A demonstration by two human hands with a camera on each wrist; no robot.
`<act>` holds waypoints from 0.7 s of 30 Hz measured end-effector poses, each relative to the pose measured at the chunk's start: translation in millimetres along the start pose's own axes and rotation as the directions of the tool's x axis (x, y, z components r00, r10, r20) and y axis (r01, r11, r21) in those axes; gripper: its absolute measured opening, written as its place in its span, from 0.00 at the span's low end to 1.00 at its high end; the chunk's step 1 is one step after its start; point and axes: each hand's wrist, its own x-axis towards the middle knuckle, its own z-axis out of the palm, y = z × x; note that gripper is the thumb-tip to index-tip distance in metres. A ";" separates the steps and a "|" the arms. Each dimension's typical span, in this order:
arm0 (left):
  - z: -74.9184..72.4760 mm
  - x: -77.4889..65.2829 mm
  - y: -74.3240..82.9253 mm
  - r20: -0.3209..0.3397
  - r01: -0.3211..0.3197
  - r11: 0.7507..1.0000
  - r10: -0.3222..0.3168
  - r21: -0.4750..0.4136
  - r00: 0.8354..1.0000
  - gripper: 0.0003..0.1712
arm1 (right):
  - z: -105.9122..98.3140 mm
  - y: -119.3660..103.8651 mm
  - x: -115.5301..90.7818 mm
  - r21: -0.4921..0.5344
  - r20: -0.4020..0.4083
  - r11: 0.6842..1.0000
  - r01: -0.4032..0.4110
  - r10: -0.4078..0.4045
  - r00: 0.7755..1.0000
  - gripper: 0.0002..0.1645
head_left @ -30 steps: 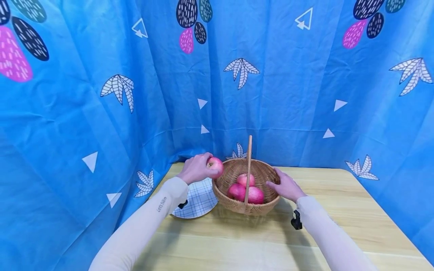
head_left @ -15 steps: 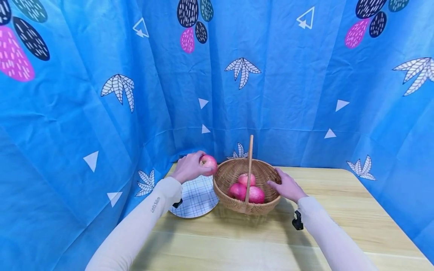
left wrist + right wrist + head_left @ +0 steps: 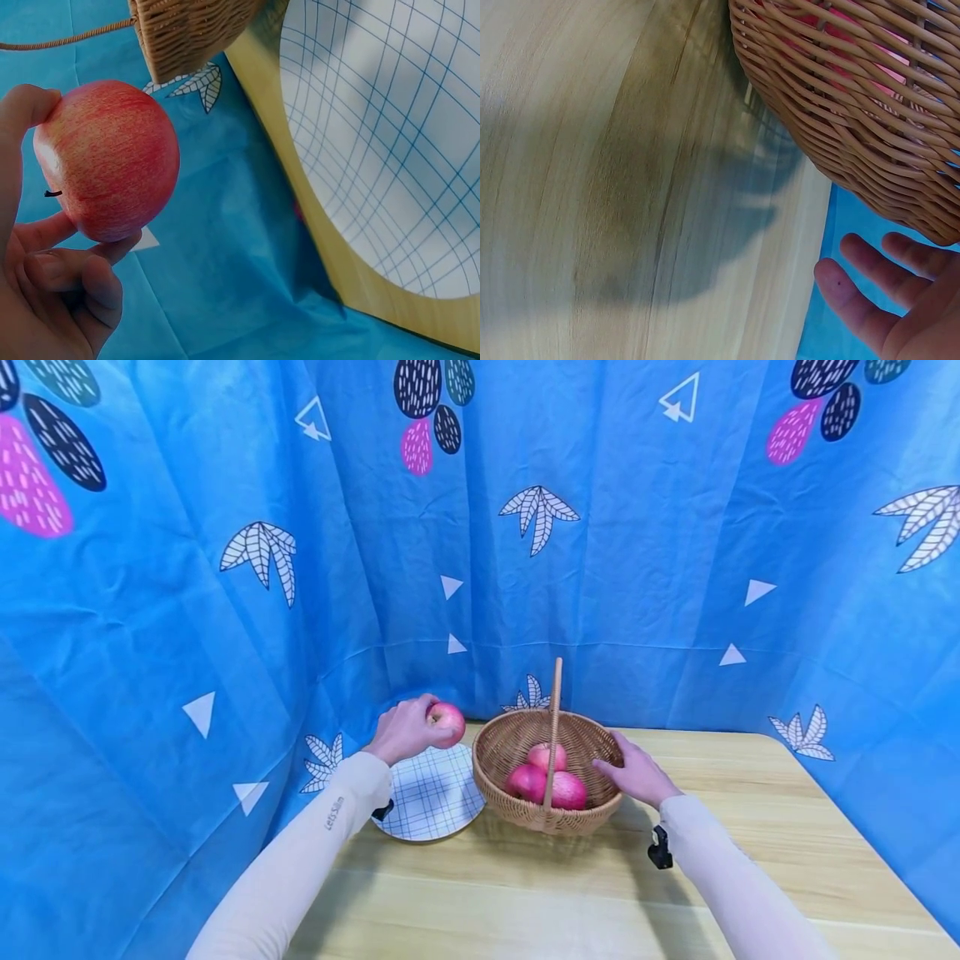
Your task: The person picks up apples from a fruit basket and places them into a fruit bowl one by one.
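My left hand [image 3: 401, 731] holds a red apple [image 3: 447, 725] between thumb and fingers, above the far part of a round plate [image 3: 431, 797] with a blue grid pattern. In the left wrist view, the stem of the apple [image 3: 112, 161] points toward the palm. Right of the plate stands a wicker basket [image 3: 517, 814] with a tall handle, and three red apples [image 3: 566, 791] lie inside it. My right hand [image 3: 641, 775] grips the basket's right rim, thumb on the inner side. Several of its fingers [image 3: 855, 300] are spread outside the wicker in the right wrist view.
Plate and basket stand on a light wooden table [image 3: 525, 902], the basket close to the plate's right edge. A blue patterned curtain [image 3: 615, 568] hangs behind the table and along both sides. The basket handle [image 3: 556, 710] rises above the rim.
My left hand has moved left with the apple, from beside the basket's left rim to over the plate. The right hand and basket have stayed nearly in place.
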 end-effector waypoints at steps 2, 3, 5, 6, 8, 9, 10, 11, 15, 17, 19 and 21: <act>-0.2 1.2 -2.6 -0.008 0.003 1.000 -0.003 0.006 1.000 0.39 | -0.1 1.2 0.6 0.002 -0.002 1.000 0.004 -0.004 1.000 0.54; -0.3 1.5 -3.9 -0.008 0.007 1.000 -0.007 0.004 1.000 0.39 | -0.1 1.9 0.9 0.002 -0.003 1.000 0.007 -0.007 1.000 0.54; -0.2 1.5 -6.6 -0.002 0.016 1.000 -0.016 0.008 1.000 0.40 | -0.2 3.1 1.2 0.002 -0.006 1.000 0.008 -0.008 1.000 0.54; 0.0 1.1 -8.0 0.001 0.022 1.000 -0.022 0.012 1.000 0.41 | -0.1 3.5 1.4 0.002 -0.006 1.000 0.009 -0.009 1.000 0.54; 0.2 -0.3 -10.9 0.014 0.037 0.999 -0.037 0.017 0.999 0.43 | 0.0 4.0 1.6 0.001 -0.004 1.000 0.010 -0.010 1.000 0.54; 0.6 -1.1 -12.5 0.019 0.042 0.999 -0.043 0.021 0.999 0.44 | 0.1 4.0 1.8 0.000 -0.002 1.000 0.011 -0.011 1.000 0.54; 1.1 -2.0 -14.2 0.023 0.049 0.998 -0.049 0.026 0.999 0.44 | 0.2 3.9 1.7 -0.001 -0.001 1.000 0.010 -0.010 1.000 0.54; 1.7 -2.9 -15.8 0.029 0.054 0.998 -0.055 0.026 0.998 0.45 | 0.2 3.7 1.6 -0.001 0.001 1.000 0.010 -0.010 1.000 0.54; 5.7 -5.0 -22.1 0.034 0.067 0.997 -0.068 0.034 0.997 0.45 | 0.4 2.0 1.0 0.003 0.003 1.000 0.006 -0.006 1.000 0.54; 7.7 -5.5 -24.6 0.036 0.069 0.997 -0.070 0.040 0.997 0.45 | 0.5 1.2 0.9 0.002 0.003 1.000 0.008 -0.008 1.000 0.54; 9.7 -5.7 -26.6 0.039 0.076 0.996 -0.078 0.040 0.996 0.45 | 0.8 0.6 1.1 0.000 0.002 1.000 0.008 -0.008 1.000 0.54; 11.8 -5.9 -28.5 0.045 0.087 0.995 -0.089 0.043 0.995 0.45 | 1.1 -0.2 1.2 -0.007 0.001 1.000 0.008 -0.008 1.000 0.54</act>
